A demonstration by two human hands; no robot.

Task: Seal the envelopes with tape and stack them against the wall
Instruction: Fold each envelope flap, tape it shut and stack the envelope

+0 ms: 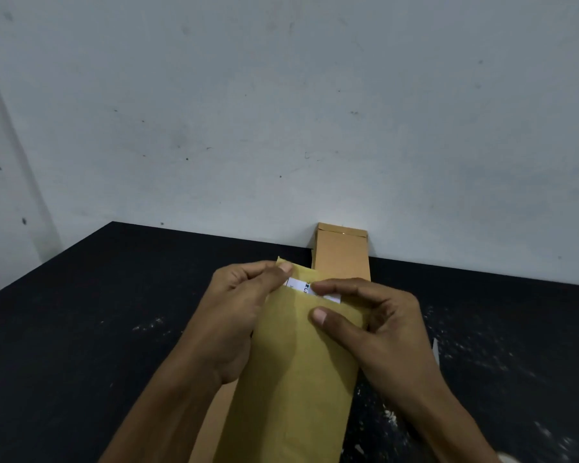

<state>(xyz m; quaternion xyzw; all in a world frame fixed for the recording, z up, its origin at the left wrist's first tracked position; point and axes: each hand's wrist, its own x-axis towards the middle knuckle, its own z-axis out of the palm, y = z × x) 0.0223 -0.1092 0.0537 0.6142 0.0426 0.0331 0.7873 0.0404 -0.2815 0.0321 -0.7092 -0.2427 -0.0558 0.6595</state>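
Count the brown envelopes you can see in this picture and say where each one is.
2, maybe more hidden. One envelope is held in both hands; the other envelope lies on the table, its far end against the wall.

Bare counter (81,329) spreads wide left and right; ahead, a brown envelope (342,253) (leaning on the wall (281,111)) blocks passage.

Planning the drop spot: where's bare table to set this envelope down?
Bare table left of the left hand, back to the wall; also right of the right hand. Crowded centre: held envelope, brown envelope at the wall.
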